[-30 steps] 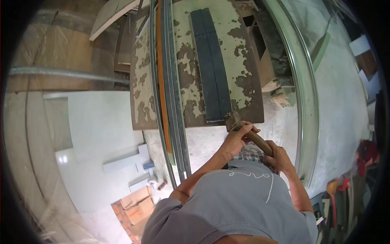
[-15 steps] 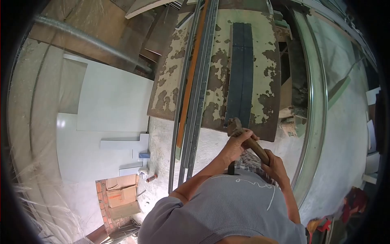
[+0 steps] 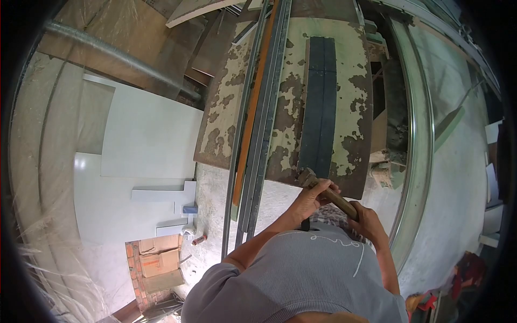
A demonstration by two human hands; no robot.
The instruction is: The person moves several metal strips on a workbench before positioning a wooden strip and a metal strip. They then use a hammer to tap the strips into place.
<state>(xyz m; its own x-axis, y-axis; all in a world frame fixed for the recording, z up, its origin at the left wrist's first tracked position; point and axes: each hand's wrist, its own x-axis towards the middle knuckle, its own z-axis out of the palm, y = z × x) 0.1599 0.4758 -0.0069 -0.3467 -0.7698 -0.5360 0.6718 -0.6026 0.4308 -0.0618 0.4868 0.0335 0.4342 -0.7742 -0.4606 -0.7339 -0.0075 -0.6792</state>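
Observation:
Both my hands are on a hammer (image 3: 340, 201) held in front of my body, its head up and to the left. My left hand (image 3: 312, 200) is closed around the handle close to the metal head. Lower down, my right hand (image 3: 369, 222) grips the handle's end. Just beyond the hammer head, a long dark grey strip (image 3: 320, 107) with a line along its middle lies on a worn board (image 3: 353, 107) with peeling cream paint. The near end of the strip is close to the hammer head.
Long metal bars and an orange strip (image 3: 251, 116) cross the board's left side and jut past its near edge. White panels (image 3: 151, 129) lie at left, with cardboard (image 3: 161, 262) below. A metal-edged rail (image 3: 423, 107) runs along the right.
The board and strip sit slightly lower in view, as the camera has tilted a little. The hammer has shifted slightly down in view, still in both hands.

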